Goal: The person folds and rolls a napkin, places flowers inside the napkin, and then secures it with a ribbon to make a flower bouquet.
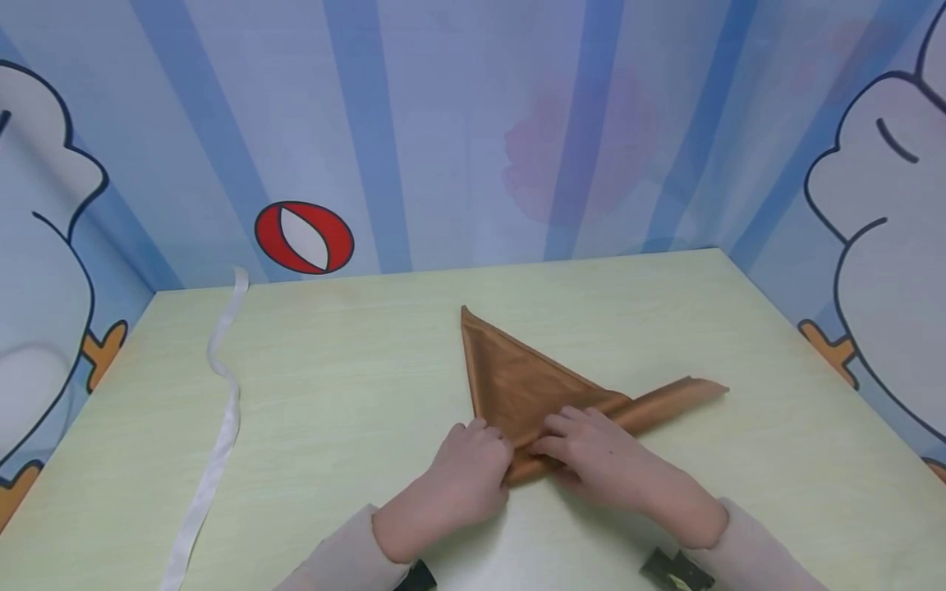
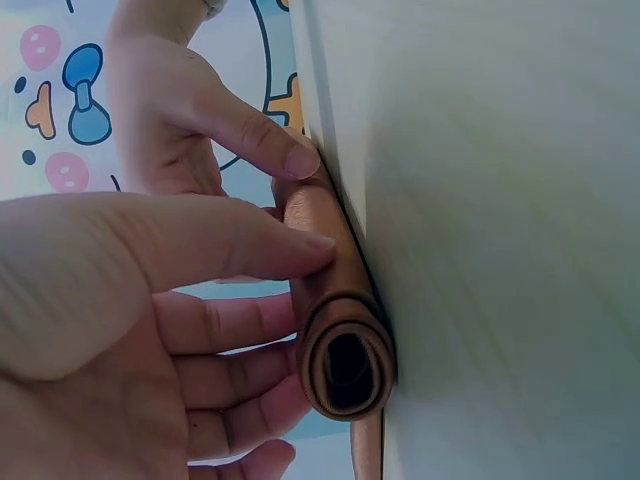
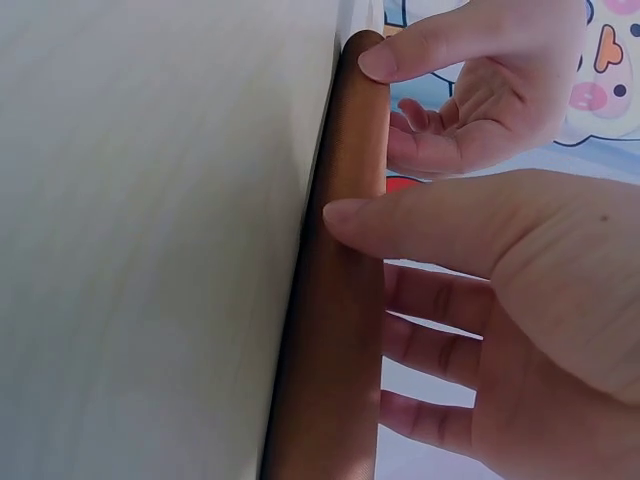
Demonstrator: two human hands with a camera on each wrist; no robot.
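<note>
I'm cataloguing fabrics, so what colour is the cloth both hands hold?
The cloth is coppery brown, slightly shiny; the head view shows it best.

A pale wood-grained tabletop (image 1: 332, 353) is backed by a blue-striped backdrop (image 1: 466, 123), on which a red-and-white beach ball (image 1: 336, 238) and a faint pink patch (image 1: 547, 168) are printed. Along the left side, a white ribbon (image 1: 232, 410) is laid in a wavy line to the far edge. Dark-outlined white cartoon figures (image 1: 902, 287) with orange feet (image 1: 107, 353) are printed at both sides; a blue bow (image 2: 85, 95) is shown by the left wrist view.
</note>
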